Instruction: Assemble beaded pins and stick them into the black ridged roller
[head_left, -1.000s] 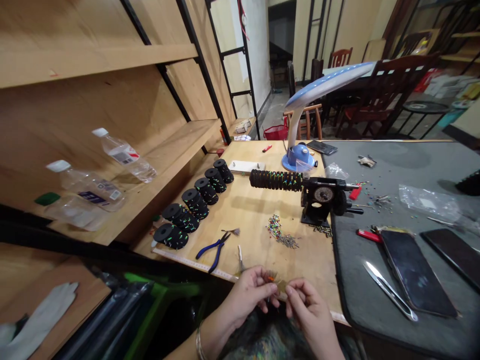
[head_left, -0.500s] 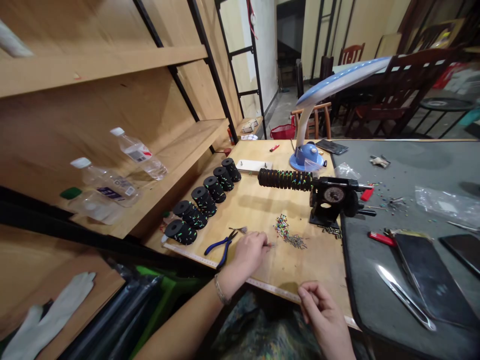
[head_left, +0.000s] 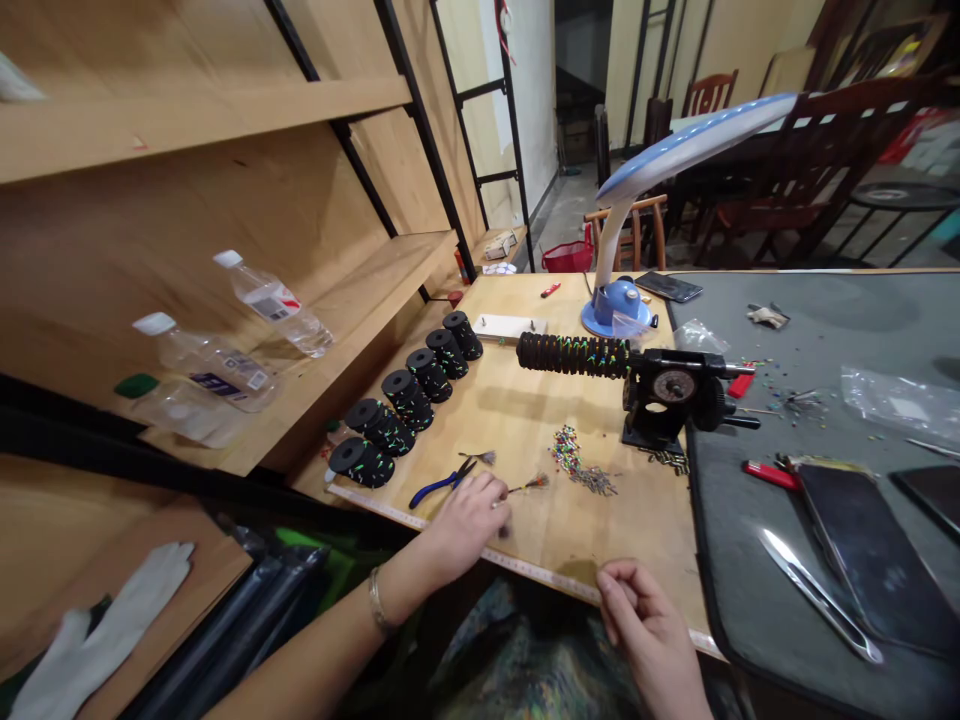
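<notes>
Orange-tipped tuft [head_left: 537, 481] lies on the counter [head_left: 630, 525] just beside the left hand [head_left: 469, 515], which partly covers blue pliers [head_left: 432, 491]; the right hand [head_left: 639, 612] is curled. Whether either grips anything, I cannot tell.

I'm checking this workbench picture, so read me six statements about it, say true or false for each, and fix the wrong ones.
1. An orange-tufted piece shows between the left hand and the small beads. True.
2. Those beads are all one colour. False: several colours show.
3. The right hand touches the desk lamp. False: it is by the table's front edge, apart from the lamp.
4. Six black spools line the table's left side. True.
5. Every plastic bottle on the shelf is capped in white. False: one has a green cap.
6. The left hand partly hides the blue-handled pliers. True.
</notes>
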